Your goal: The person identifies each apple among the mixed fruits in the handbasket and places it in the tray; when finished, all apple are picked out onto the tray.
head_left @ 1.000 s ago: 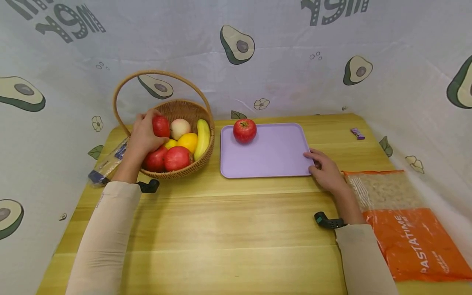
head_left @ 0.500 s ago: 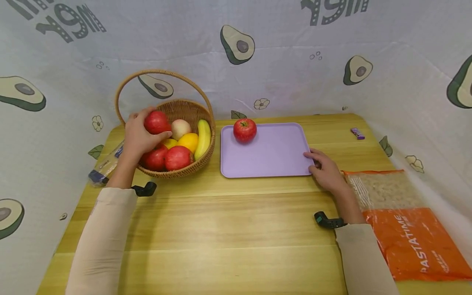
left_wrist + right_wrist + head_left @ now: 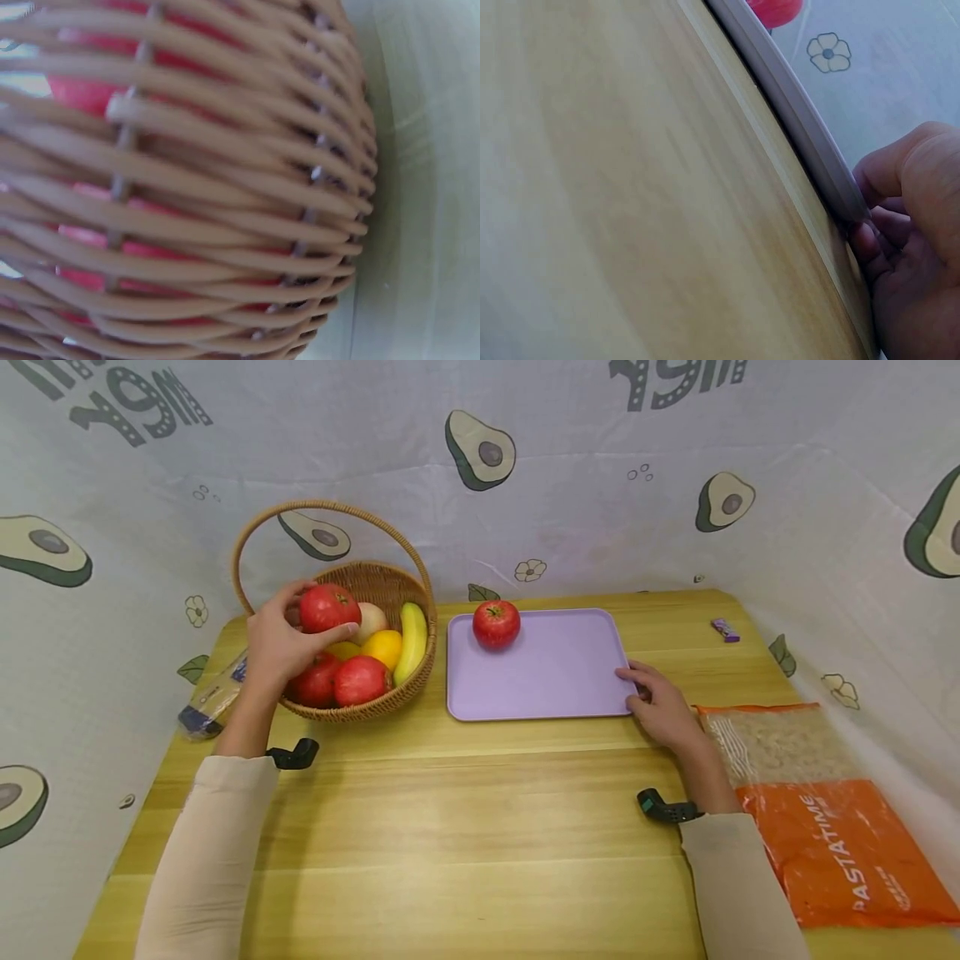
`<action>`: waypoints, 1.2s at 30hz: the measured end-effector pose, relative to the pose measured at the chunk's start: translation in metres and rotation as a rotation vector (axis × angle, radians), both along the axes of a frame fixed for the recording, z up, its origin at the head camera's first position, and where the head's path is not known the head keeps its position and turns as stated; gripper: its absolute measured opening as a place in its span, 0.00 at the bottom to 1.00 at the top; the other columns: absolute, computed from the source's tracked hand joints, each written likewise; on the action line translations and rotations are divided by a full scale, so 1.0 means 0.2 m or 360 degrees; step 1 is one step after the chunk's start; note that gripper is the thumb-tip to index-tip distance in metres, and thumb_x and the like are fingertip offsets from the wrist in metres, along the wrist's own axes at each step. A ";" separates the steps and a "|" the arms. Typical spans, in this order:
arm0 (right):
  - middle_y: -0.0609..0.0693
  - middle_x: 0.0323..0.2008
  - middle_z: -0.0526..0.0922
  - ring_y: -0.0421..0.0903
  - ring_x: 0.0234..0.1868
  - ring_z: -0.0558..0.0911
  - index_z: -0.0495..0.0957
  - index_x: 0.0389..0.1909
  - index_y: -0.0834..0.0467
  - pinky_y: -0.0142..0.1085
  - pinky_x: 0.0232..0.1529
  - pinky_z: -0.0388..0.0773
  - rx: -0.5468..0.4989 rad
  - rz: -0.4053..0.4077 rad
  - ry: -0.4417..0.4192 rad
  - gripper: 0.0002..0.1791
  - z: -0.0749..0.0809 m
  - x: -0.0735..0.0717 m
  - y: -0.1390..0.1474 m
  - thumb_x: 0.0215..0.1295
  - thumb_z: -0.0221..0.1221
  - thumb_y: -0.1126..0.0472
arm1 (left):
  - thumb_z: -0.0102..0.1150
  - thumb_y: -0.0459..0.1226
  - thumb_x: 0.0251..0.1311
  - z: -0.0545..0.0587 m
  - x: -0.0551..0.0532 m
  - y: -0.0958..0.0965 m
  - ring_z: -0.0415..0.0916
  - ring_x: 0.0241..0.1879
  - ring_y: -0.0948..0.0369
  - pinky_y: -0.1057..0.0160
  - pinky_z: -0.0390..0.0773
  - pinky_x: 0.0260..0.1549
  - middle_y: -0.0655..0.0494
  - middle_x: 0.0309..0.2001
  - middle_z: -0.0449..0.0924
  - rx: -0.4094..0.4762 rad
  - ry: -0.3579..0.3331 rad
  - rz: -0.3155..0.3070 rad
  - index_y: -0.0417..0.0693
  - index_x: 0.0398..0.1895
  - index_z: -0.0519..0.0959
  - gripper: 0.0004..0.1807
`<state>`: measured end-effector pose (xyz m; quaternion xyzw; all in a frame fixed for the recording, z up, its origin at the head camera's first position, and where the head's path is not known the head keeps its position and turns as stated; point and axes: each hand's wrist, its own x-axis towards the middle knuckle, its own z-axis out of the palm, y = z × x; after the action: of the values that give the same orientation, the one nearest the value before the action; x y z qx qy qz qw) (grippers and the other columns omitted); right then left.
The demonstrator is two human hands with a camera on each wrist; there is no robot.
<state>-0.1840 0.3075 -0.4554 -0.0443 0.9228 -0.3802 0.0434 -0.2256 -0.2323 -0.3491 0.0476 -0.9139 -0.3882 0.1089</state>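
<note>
In the head view my left hand grips a red apple above the left side of a wicker basket. Fingers curl round its far side, and the thumb lies along its near side. On the purple tray, a second red apple sits near the back left corner. My right hand pinches the tray's right rim near its front corner; the right wrist view has the thumb and fingertips at that tray edge. Basket weave fills most of the left wrist view, hiding the left hand.
The basket also holds red fruits, a pale peach-like fruit, an orange and a banana. A clear packet lies left of it. On the right are a pasta bag and a small purple wrapper.
My left hand has drawn back a little, then lifted the apple up and slightly rightward within the basket's top. The right hand and tray stay in place.
</note>
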 end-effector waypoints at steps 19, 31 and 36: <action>0.64 0.79 0.58 0.65 0.70 0.67 0.69 0.72 0.67 0.61 0.68 0.66 -0.0016 -0.0024 -0.0004 0.27 0.01 -0.01 -0.01 0.72 0.50 0.69 | 0.78 0.61 0.47 0.04 0.12 0.14 0.82 0.56 0.53 0.47 0.82 0.56 0.57 0.66 0.77 0.0203 0.0066 -0.0147 0.74 0.70 0.72 0.43; 0.63 0.80 0.57 0.67 0.79 0.57 0.70 0.72 0.65 0.63 0.75 0.58 -0.0089 -0.0071 -0.0045 0.27 0.02 -0.03 -0.03 0.74 0.45 0.68 | 0.82 0.51 0.47 0.03 0.20 0.33 0.85 0.48 0.59 0.68 0.86 0.42 0.63 0.61 0.80 0.0382 0.0306 -0.0318 0.73 0.66 0.77 0.39; 0.64 0.79 0.58 0.68 0.78 0.59 0.70 0.71 0.66 0.64 0.74 0.60 -0.0044 -0.0066 -0.0024 0.27 0.02 -0.02 -0.02 0.73 0.46 0.68 | 0.82 0.48 0.47 0.01 0.21 0.44 0.81 0.52 0.61 0.64 0.87 0.40 0.62 0.59 0.80 0.0442 0.0305 -0.0470 0.71 0.66 0.77 0.39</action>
<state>-0.1878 0.3028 -0.4516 -0.0229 0.9178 -0.3942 0.0419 -0.1833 -0.1449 -0.3471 -0.1093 -0.8342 -0.5247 0.1297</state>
